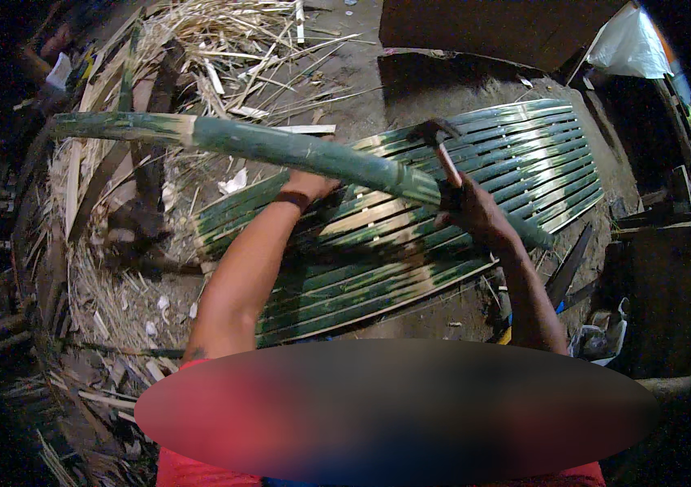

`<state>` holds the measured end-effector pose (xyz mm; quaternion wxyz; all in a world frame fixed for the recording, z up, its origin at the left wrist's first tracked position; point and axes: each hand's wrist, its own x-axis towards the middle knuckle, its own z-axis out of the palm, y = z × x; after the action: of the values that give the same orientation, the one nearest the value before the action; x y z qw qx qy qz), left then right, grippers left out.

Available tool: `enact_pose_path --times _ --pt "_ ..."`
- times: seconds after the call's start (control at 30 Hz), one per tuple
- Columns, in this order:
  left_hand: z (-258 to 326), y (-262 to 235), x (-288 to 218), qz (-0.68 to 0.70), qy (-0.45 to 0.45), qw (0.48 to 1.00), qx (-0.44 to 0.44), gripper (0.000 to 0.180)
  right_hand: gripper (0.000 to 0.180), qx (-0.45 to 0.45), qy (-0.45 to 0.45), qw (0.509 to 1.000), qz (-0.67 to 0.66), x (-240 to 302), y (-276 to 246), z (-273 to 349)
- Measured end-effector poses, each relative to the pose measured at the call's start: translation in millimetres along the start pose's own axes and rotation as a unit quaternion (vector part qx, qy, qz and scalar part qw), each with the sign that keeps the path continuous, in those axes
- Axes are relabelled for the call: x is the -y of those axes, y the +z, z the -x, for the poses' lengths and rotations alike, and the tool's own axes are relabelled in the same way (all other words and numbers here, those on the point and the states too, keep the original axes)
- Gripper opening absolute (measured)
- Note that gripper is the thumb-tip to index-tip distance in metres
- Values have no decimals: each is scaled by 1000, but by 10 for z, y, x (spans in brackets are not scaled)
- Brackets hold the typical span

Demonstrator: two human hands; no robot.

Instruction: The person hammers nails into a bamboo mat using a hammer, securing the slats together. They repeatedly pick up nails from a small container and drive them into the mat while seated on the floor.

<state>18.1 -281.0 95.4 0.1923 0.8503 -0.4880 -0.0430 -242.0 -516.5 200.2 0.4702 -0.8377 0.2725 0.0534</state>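
Observation:
A thick green bamboo pole [280, 148] slants across the view from upper left to lower right, above a panel of split bamboo slats [516, 150]. Against the pole's near side, at mid-length, is my left hand [313, 183], closed around it; most of its fingers are hidden behind the pole. My right hand [482, 215] is closed on the handle of a hammer [447, 165], whose dark head points away from me over the slats. That same hand lies against the pole's right part, and its thumb shows on the near side.
Loose bamboo strips and shavings [236, 36] are heaped at the far left. A notched wooden support [146, 162] stands by the pole's left end. To the right of my right forearm lies a dark long blade-like piece [568, 264]. A dark board [475, 32] stands at the back.

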Motion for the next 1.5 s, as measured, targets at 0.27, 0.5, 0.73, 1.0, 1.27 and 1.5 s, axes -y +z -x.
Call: enact_pose_path --times 0.27,0.5,0.73,1.0,1.27,1.5 --pt "-880 -19 -75 223 -184 915 282 80 55 -67 1 994 81 -184 -8 -89" --pt "-566 -831 -649 32 49 997 42 76 50 -73 39 977 -196 536 -546 293" --pt "880 -2169 -1470 -25 48 983 173 75 54 -137 -88 972 171 1489 -1019 1329" --pt "3112 -3039 -891 -54 -46 992 100 65 54 -89 -237 946 201 2078 -495 2458" --pt "4731 -2908 -380 -190 -251 948 -43 20 51 52 -289 937 190 2196 452 2484" --pt "5308 -2210 -430 -190 -145 885 -401 19 44 53 -295 927 226 2152 885 2495"
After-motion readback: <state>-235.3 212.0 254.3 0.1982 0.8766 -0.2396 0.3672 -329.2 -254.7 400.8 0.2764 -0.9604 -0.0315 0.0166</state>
